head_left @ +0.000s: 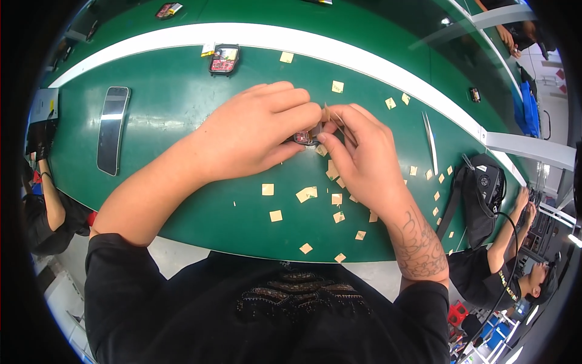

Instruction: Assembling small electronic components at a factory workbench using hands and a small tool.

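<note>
Near the middle of the green table, my left hand [267, 124] is closed around a small opened electronic device [304, 138], whose dark rim and reddish circuit board partly show below the fingers. My right hand [367, 151] meets it from the right, with its thumb and fingers pinched at the device's edge. A thin strip-like piece [341, 121] shows between the right fingers; its kind is unclear. My fingers hide most of the device. Beneath and around my right hand lie several small yellowish paper squares [337, 199].
A similar opened watch-like device [224, 60] lies beyond my hands. A phone [113, 130] rests at left, tweezers [431, 142] at right, and a black bag [482, 197] at the right edge. A white rail [254, 35] borders the far side. Other people sit on both sides.
</note>
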Available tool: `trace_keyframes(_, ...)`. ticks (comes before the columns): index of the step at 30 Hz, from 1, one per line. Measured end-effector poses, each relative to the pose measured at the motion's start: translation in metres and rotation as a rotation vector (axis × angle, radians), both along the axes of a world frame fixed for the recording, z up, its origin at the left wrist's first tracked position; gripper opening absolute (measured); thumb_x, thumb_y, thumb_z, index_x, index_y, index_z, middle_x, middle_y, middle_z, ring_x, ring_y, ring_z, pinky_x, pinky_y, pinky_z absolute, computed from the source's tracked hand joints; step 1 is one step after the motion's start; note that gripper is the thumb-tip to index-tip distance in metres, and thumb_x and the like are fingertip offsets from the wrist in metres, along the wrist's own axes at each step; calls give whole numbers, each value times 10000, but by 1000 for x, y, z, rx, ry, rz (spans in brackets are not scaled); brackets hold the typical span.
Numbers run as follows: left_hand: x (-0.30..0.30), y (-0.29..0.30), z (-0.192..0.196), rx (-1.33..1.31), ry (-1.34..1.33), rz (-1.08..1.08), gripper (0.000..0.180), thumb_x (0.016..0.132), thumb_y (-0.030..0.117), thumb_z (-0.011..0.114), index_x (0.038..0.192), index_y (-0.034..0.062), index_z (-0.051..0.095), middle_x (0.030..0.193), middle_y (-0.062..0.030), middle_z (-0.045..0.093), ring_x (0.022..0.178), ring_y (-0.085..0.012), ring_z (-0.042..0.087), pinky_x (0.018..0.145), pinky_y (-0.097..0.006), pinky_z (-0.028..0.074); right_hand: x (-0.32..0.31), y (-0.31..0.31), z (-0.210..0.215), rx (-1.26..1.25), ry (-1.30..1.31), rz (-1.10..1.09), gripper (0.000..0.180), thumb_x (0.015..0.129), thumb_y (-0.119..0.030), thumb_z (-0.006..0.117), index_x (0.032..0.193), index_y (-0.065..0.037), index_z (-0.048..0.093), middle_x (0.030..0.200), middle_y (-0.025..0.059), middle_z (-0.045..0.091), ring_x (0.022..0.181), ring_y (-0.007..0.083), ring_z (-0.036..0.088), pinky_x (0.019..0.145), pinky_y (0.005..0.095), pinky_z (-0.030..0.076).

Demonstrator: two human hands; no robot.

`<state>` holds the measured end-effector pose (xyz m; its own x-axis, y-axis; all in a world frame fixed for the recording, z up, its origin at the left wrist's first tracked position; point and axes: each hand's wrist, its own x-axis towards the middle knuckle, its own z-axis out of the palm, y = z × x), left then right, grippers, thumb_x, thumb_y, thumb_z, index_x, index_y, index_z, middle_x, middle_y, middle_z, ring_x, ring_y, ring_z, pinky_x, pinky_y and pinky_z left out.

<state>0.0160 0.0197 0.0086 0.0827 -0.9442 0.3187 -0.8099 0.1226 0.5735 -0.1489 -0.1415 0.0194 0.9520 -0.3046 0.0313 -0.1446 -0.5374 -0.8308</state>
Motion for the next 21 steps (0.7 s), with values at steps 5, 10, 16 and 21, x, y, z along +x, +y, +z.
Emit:
trace_keyframes(5,-1,0,0,-9,-15,6,342,759,42,862,987,65,609,996,-86,604,949,-331,621,812,-448,526,-1,-1,1,-14,12,4,186,940,35,711,1123,7,691,987,171,716,882,344,744,774,420,592)
trace_keyframes(10,-6,0,-2,-24,-11,2,351,757,55,866,1001,64,613,1005,-89,603,952,-336,628,807,-454,530,-4,2,1,4,50,-22,191,918,31,728,1105,10,699,981,180,726,878,361,751,769,427,592)
trace_keyframes(16,-4,4,-7,-22,-5,21,362,768,74,859,1033,61,613,1005,-94,598,956,-341,632,797,-455,532,2,10,-1,-179,49,-41,173,878,37,753,1046,1,727,923,168,735,822,374,743,734,433,589)
trace_keyframes(21,0,2,-2,-38,-74,-1,319,777,112,863,1006,86,642,1011,-77,608,949,-323,639,803,-445,529,4,8,-4,-164,-57,-58,188,874,40,761,1053,-9,730,932,157,741,817,358,749,721,420,589)
